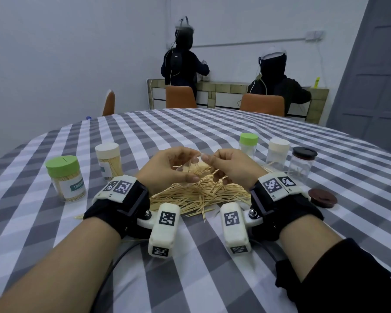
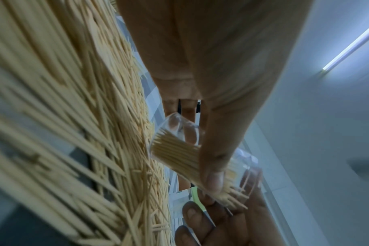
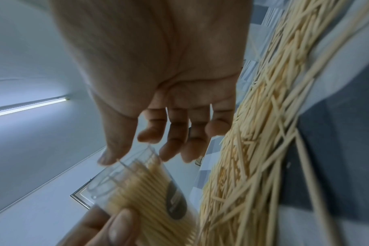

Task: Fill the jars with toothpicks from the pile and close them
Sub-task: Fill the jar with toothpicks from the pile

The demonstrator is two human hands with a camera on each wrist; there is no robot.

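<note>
A clear jar is held in the left hand, thumb and fingers curled round its wall, directly above the toothpick pile. The jar is tilted, its mouth turned toward 3 o'clock, where the right hand meets it. This tilt is judged to let toothpicks slide in lengthwise and settle parallel; a bundle already lies inside, with some tips projecting past the rim.

The right hand is placed at the jar mouth. Its fingers are loosely bent. In the head view a few toothpicks appear to be pinched at the fingertips; in the right wrist view nothing is clearly gripped, so its grip cannot be told for certain.

The work is kept over the pile, presumably so that dropped toothpicks fall back into stock.

At 9 o'clock two capped, filled jars are set aside: a green-lidded jar and a white-lidded jar. At 2 o'clock three jars that look nearly empty stand in a row. A dark loose lid lies at 3 o'clock, probably reserved for the jar in hand.
</note>
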